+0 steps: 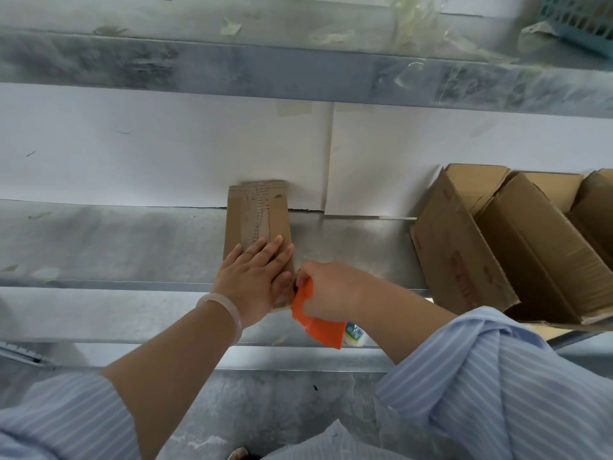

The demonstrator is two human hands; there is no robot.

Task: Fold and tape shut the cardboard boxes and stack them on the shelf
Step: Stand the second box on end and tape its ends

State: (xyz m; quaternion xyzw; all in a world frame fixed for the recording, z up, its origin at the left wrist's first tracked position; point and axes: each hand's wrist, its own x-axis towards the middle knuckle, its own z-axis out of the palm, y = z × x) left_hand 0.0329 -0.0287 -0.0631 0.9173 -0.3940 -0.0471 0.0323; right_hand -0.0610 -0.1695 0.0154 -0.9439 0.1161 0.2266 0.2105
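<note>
2 hands work at a grey metal shelf [132, 240], seen from above by the person wearing the camera. The left hand [255, 277] lies flat, fingers straight and slightly spread, pressing on the near end of a small, closed cardboard box [257, 214]. This box sits on the shelf in the middle of the view, its far end touching white paper [166, 151] that covers the wall behind. A pale strip with printed marks runs along its top. The right hand [326, 290], just beside the left, is curled round an orange tape dispenser [323, 330], whose front edge meets the near right corner of the box. The left wrist wears 1 pale translucent bracelet [225, 307]. Both arms show rolled-up sleeves [497, 376] in light blue stripes.

To the right, well apart from the small box, a row of larger open cardboard boxes [464, 247] stands tilted on the same shelf, flaps up, with red print on the nearest side. An upper shelf [232, 71] crosses the top, with a teal basket [580, 18] at its far right corner.
</note>
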